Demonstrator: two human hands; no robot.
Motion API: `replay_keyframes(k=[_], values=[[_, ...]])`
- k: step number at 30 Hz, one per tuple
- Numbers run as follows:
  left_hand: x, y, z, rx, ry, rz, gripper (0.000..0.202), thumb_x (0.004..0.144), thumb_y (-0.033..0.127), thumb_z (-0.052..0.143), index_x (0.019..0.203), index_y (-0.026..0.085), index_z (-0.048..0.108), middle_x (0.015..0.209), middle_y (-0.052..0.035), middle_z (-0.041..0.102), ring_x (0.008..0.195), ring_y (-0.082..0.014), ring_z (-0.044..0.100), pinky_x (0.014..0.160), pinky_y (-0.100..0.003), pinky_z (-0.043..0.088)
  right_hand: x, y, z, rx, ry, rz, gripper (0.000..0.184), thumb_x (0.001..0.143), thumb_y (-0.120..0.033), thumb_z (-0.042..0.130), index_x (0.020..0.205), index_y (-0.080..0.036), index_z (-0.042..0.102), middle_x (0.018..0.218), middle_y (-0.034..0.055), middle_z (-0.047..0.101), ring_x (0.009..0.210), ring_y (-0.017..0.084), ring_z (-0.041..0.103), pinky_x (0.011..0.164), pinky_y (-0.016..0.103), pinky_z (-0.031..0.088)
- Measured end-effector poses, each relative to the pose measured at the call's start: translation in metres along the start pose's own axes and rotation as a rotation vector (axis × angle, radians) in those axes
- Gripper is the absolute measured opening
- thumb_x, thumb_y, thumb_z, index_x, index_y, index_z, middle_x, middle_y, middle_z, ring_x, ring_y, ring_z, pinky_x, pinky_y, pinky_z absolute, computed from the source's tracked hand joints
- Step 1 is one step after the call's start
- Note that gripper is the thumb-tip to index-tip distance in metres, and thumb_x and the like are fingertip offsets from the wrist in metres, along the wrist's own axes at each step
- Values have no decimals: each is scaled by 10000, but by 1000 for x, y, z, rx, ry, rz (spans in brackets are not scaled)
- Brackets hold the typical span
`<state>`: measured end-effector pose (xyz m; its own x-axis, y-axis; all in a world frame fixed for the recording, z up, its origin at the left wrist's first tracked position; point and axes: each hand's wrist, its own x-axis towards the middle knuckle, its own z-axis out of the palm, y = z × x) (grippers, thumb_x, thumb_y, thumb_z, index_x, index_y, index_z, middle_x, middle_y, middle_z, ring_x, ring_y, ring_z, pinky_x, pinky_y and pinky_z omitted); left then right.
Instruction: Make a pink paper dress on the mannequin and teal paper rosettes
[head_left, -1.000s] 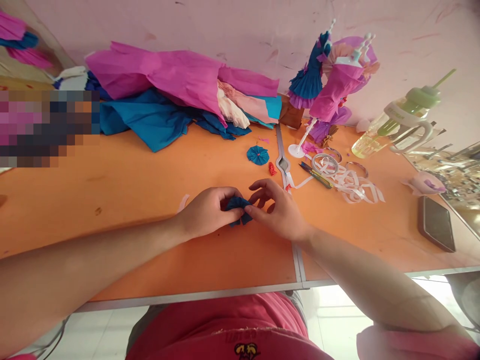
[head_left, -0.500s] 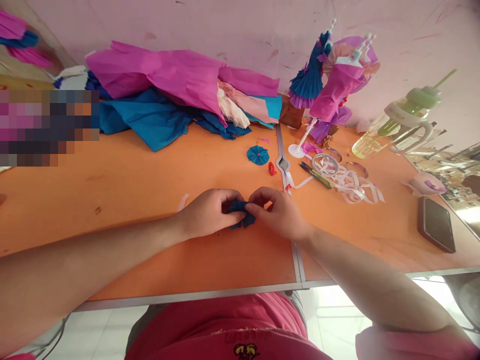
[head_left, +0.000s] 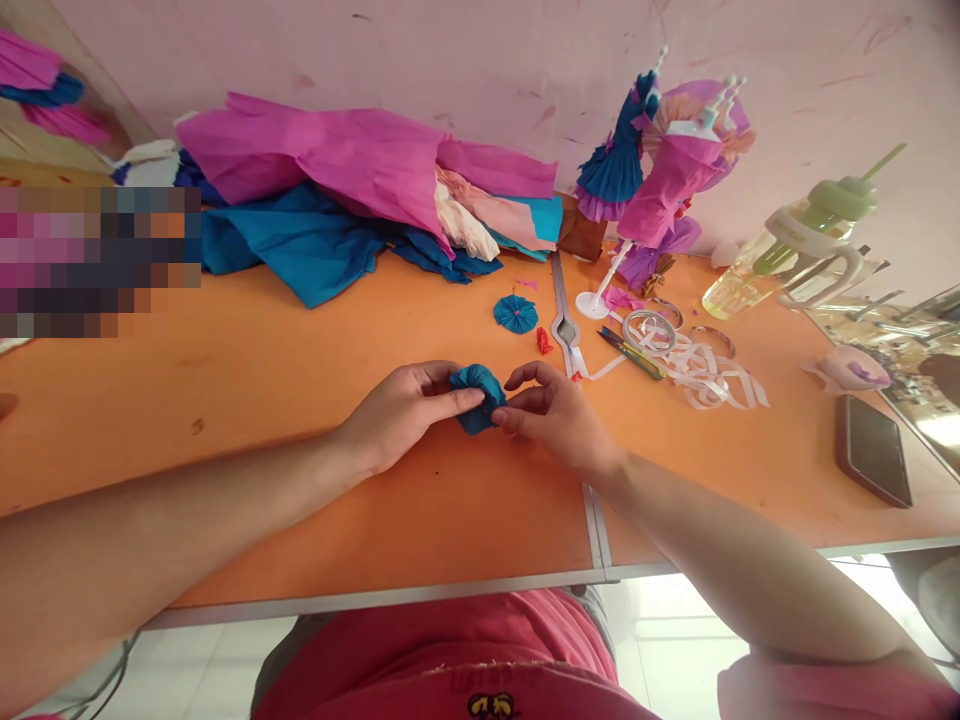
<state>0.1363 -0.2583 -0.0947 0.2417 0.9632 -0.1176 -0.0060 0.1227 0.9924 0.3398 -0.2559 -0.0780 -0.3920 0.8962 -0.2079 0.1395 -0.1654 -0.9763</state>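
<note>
A small gathered piece of blue crepe paper point(head_left: 474, 412) is held just above the orange table point(head_left: 300, 380), near its front. My left hand point(head_left: 405, 410) pinches it from the left, with the thumb lying over its near face. At its right edge my right hand point(head_left: 555, 415) grips it between thumb and a finger, the other fingers curled loosely apart. Beyond my hands lies a round pleated blue paper rosette point(head_left: 515, 313). A crumpled red scrap point(head_left: 544, 341) sits beside it.
Pink paper point(head_left: 360, 165) and blue paper point(head_left: 292, 240) are heaped against the wall. Doll-size dress stands point(head_left: 594, 304), a cutter knife point(head_left: 634, 353), tangled white tape point(head_left: 712, 365), a drink bottle point(head_left: 787, 245) and a phone point(head_left: 874, 450) are to the right.
The blue paper has been turned and opened out into a rounder, cupped shape. Both hands have shifted slightly away from me, and the right fingers have loosened and spread.
</note>
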Motion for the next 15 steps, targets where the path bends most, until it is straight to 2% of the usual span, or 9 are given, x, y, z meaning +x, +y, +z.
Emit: replay_keyframes(k=[3,6,9,11,15], values=[[1,1,1,-65,4,-5,462,750,398,778,1136,176,658,1026,-74,714,944,-225,660,839,-335,513,-1,-1,0,52,-23,34,463,688,-404,789,996,-230,489,782,-7,706,651,125,618,591,252,519],[0,4,1,-38,5,-26,587,753,403,781,1260,207,561,998,-53,722,900,-205,675,825,-323,504,-4,-4,-1,-3,-39,46,412,760,-443,717,1070,-231,548,913,21,699,715,130,621,544,220,483],[-2,8,2,70,-16,-63,652,758,447,769,1308,218,503,953,-48,735,863,-222,690,822,-356,502,-4,-6,-2,-71,-20,30,323,818,-478,637,980,-199,614,874,22,678,653,107,580,504,206,427],[-3,8,2,123,-32,-67,675,769,473,752,1334,224,479,953,-53,740,870,-236,697,835,-379,502,-1,-4,-2,-85,-12,5,301,785,-458,673,893,-183,614,793,8,666,603,95,549,502,209,404],[-3,7,2,39,-84,-40,652,779,511,727,1311,206,505,1028,-77,737,935,-253,697,863,-378,513,3,2,-1,-25,11,-14,323,727,-451,724,849,-188,579,743,-10,648,591,96,535,506,211,402]])
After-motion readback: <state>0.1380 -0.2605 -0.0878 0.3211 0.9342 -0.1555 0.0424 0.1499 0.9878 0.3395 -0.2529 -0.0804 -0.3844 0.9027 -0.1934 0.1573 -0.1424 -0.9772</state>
